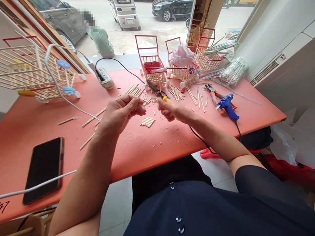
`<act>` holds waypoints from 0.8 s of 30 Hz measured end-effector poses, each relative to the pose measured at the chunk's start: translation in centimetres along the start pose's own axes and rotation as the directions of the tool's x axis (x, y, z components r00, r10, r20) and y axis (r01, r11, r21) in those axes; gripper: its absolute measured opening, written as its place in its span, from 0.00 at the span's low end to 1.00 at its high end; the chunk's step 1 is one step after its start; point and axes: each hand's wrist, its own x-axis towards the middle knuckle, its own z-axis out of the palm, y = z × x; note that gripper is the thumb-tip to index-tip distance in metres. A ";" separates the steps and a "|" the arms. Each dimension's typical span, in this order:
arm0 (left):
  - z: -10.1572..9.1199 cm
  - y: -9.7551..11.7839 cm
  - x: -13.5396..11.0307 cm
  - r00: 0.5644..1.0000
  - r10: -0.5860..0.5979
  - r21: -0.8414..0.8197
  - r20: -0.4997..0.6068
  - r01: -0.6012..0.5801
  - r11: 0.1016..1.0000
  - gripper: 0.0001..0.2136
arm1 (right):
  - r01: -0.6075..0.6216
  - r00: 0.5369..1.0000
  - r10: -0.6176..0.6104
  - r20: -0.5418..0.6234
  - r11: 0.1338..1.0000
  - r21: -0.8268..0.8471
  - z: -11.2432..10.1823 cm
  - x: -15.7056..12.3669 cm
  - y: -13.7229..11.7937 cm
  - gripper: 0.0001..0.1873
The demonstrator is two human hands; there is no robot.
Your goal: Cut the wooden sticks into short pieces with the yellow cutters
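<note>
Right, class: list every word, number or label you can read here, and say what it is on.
"47", roughly: black handwriting at the table's near left corner, cut by the frame.
Van and car: plates and badges too small to read.
Phone, glue gun: no text visible.

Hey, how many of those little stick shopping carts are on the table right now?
4. The big cart is at far left. Three stand in a back row: left cart, middle cart, right cart. More may be hidden behind them.
</note>
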 end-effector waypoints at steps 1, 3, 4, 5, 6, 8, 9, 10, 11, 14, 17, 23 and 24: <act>-0.7 -0.1 0.1 1.000 -0.022 0.055 0.007 0.021 0.998 0.21 | -0.004 0.998 0.009 -0.058 0.997 0.075 -0.4 0.1 -0.1 0.37; -2.1 -0.3 0.2 1.000 -0.025 0.251 -0.004 0.025 0.968 0.15 | -0.010 0.991 0.030 -0.127 0.988 0.153 -1.2 0.2 -0.5 0.37; -2.7 -0.4 0.3 0.999 -0.018 0.366 -0.028 0.027 0.930 0.12 | -0.010 0.990 0.034 -0.140 0.985 0.173 -1.5 0.1 -0.7 0.37; -3.0 -0.6 0.4 0.999 -0.038 0.470 -0.039 0.052 0.881 0.10 | -0.006 0.989 0.033 -0.144 0.982 0.187 -1.6 0.0 -0.9 0.37; -3.2 -0.8 0.4 0.997 -0.052 0.546 -0.048 0.070 0.835 0.09 | -0.003 0.990 0.030 -0.138 0.981 0.192 -1.6 0.0 -1.0 0.36; -3.2 -1.2 0.5 0.996 -0.081 0.655 -0.035 0.083 0.751 0.10 | 0.004 0.993 0.020 -0.119 0.981 0.194 -1.4 -0.1 -1.0 0.35; -3.0 -1.4 0.5 0.996 -0.082 0.690 -0.022 0.075 0.720 0.11 | 0.005 0.994 0.016 -0.108 0.982 0.191 -1.3 -0.1 -0.9 0.35; -2.7 -1.6 0.5 0.997 -0.082 0.720 -0.005 0.060 0.692 0.11 | 0.005 0.995 0.013 -0.097 0.982 0.186 -1.1 -0.1 -0.8 0.35; -2.5 -1.9 0.5 0.997 -0.076 0.741 0.008 0.046 0.670 0.11 | 0.004 0.996 0.011 -0.085 0.983 0.181 -1.0 0.0 -0.6 0.35; -2.3 -2.6 0.4 0.991 -0.117 0.737 0.059 0.036 0.675 0.09 | 0.011 0.998 -0.001 -0.056 0.986 0.166 -1.0 0.2 -0.1 0.35; -2.8 -3.3 0.4 0.976 -0.206 0.614 0.078 0.116 0.780 0.07 | 0.033 0.998 -0.025 -0.054 0.986 0.161 -1.2 0.3 0.1 0.35; -4.1 -3.2 0.6 0.976 -0.217 0.585 0.003 0.174 0.792 0.08 | 0.054 0.993 -0.037 -0.112 0.986 0.159 -1.0 -0.3 -0.7 0.35; -4.4 -2.8 0.7 0.982 -0.189 0.598 -0.021 0.164 0.784 0.08 | 0.061 0.991 -0.040 -0.124 0.984 0.168 -0.9 -0.4 -1.0 0.35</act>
